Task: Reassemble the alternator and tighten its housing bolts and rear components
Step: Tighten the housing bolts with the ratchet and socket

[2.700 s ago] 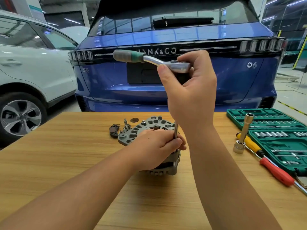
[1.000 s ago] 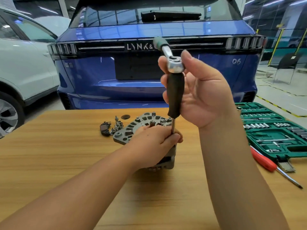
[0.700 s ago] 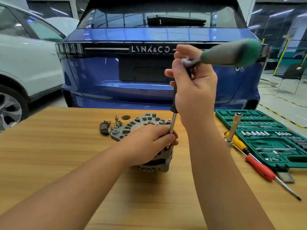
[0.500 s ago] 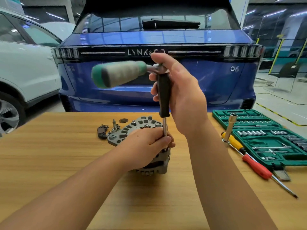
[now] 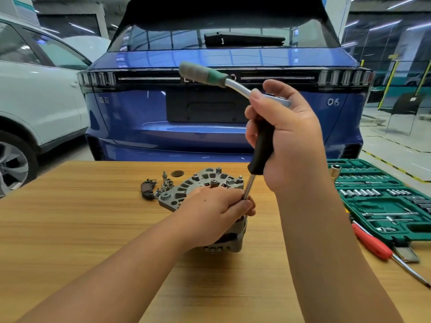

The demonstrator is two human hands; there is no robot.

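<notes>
On the desk (image 5: 81, 229) at frame centre, the alternator (image 5: 210, 194) sits pinned under the left hand (image 5: 217, 213), fingers pinching the extension shaft. The right hand (image 5: 289, 141) wraps the ratchet (image 5: 224, 82) and black extension (image 5: 261, 145); keep the shaft plumb over the housing bolt, turning steadily.

Bright, even overhead light; ceiling strips reflect in the blue car's (image 5: 224, 117) rear window and paint. Soft shadow under the alternator (image 5: 224, 241) on the counter (image 5: 70, 217). Wide-angle bending at edges; ratchet handle (image 5: 203, 74) slightly motion-blurred.
</notes>
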